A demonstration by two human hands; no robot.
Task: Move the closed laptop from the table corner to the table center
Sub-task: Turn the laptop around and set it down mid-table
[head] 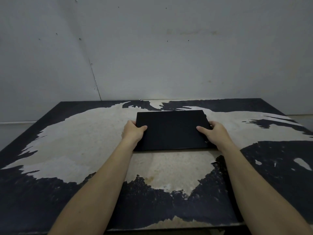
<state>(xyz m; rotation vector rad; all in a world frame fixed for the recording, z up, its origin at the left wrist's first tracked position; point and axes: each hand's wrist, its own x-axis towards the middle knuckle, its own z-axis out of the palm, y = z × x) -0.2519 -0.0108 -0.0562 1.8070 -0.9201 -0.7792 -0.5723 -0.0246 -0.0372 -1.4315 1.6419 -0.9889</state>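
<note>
A closed black laptop (171,129) lies flat near the middle of the table (76,141), a little toward the far edge. My left hand (133,131) grips its left edge, thumb on the lid and fingers hidden under the side. On the opposite edge my right hand (214,133) holds it the same way, thumb resting on top. Both forearms reach in from the near edge. I cannot tell whether the laptop rests on the surface or is slightly lifted.
The table top is dark with a large worn, pale patch across its middle. A grey wall (152,48) stands right behind the far edge. Floor shows past the left and right table edges.
</note>
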